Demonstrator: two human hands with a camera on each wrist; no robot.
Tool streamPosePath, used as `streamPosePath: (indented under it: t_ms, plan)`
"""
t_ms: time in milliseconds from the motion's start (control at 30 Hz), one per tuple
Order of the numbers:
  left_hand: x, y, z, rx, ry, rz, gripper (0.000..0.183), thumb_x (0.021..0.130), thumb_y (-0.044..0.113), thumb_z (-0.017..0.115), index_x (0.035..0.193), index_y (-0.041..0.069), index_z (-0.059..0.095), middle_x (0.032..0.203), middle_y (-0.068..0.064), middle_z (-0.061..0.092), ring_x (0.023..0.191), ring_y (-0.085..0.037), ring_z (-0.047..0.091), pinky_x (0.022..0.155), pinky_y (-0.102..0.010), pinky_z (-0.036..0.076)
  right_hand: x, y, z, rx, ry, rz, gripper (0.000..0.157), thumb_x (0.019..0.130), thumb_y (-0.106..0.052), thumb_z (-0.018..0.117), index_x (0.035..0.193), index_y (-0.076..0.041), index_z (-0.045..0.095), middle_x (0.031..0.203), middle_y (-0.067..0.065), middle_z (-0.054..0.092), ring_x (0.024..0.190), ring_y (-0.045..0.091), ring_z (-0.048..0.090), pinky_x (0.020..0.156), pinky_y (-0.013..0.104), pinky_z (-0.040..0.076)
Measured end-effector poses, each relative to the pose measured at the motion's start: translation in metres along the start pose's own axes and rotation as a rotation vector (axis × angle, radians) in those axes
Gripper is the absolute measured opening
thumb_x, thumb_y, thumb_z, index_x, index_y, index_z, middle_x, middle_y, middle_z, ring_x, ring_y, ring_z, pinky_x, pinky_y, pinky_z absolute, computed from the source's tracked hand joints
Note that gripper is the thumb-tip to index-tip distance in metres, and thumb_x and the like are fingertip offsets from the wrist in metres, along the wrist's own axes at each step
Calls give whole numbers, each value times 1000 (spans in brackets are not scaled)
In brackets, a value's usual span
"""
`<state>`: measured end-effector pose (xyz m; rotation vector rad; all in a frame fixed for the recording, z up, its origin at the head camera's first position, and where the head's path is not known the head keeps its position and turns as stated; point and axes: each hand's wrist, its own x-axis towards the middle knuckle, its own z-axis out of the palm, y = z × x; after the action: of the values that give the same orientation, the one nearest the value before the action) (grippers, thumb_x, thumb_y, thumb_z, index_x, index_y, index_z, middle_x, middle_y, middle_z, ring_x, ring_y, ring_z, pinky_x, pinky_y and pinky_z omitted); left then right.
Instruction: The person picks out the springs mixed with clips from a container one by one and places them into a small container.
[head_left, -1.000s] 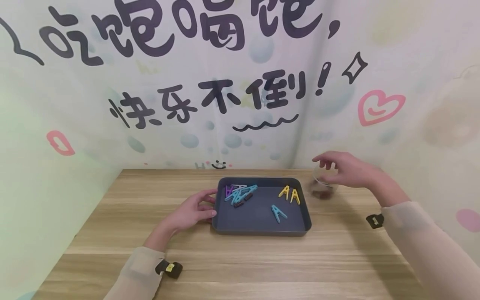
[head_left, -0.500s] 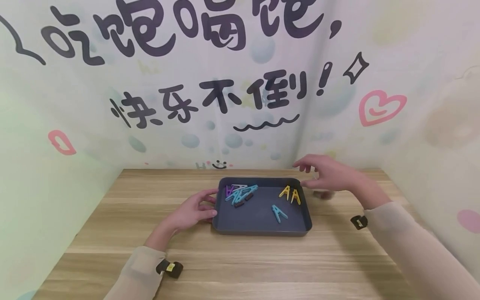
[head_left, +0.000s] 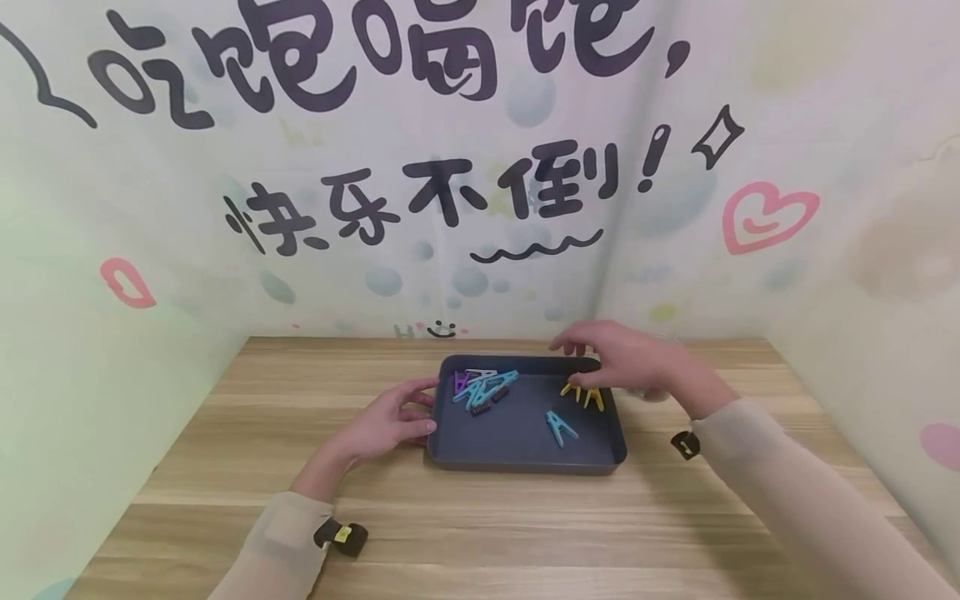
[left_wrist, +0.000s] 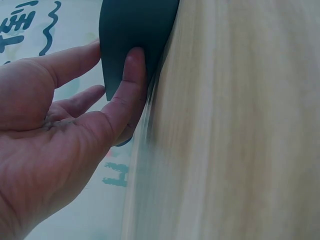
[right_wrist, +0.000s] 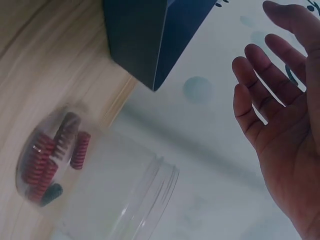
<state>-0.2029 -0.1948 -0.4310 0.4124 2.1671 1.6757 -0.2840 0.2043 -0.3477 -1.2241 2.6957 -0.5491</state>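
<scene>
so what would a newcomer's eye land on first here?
Probably the big dark lettering across the backdrop. Next, the dark tray on the wooden table, yellow clips at its back right, a mixed cluster of clips at its back left. In the right-wrist view, red coils inside the clear jar beside the tray.

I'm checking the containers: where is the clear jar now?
The clear jar stands right of the dark tray, mostly hidden by the right hand in the head view but plain in the right wrist view.

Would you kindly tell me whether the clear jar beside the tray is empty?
No, red and dark ridged pieces lie inside the clear jar.
</scene>
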Motion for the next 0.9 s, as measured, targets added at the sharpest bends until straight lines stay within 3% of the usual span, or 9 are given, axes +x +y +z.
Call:
streamPosePath:
  t_ms: [167, 367, 500, 633, 900]
  plan:
    - [0, 0, 0, -5, -3, 7, 71, 103, -5, 64, 164, -5, 28, 144, -32, 47, 124, -43, 64, 94, -43, 63, 11, -7, 3, 17, -53, 13, 50, 93, -24, 82, 140, -16, 66, 128, -3, 66, 115, 22, 62, 101, 44, 56]
    - [1, -1, -1, -14, -6, 11, 71, 102, -5, 64, 164, -4, 28, 143, -32, 47, 124, -43, 64, 94, -44, 63, 27, -8, 9, -48, -82, -104, 47, 93, -20, 82, 137, -11, 68, 128, 6, 68, 111, 26, 65, 98, 46, 57]
    - [0, -2, -1, -11, -3, 10, 71, 102, -5, 64, 164, -5, 28, 143, -32, 47, 123, -42, 64, 94, -43, 63, 37, -12, 12, -96, -94, -146, 47, 92, -20, 83, 136, -10, 68, 122, 4, 68, 108, 21, 63, 96, 44, 57]
    - [0, -2, -1, -11, -4, 6, 71, 103, -5, 64, 164, -5, 28, 144, -32, 47, 123, -42, 64, 95, -43, 63, 45, -17, 15, -125, -123, -134, 47, 92, -21, 83, 136, -13, 69, 119, 1, 68, 105, 18, 62, 95, 41, 57]
    - [1, -2, -1, -17, -4, 1, 71, 102, -5, 64, 164, -4, 28, 144, -32, 47, 124, -42, 64, 95, -43, 63, 62, -25, 24, -106, -219, -99, 47, 94, -21, 82, 137, -10, 68, 124, 7, 68, 105, 20, 61, 95, 40, 56]
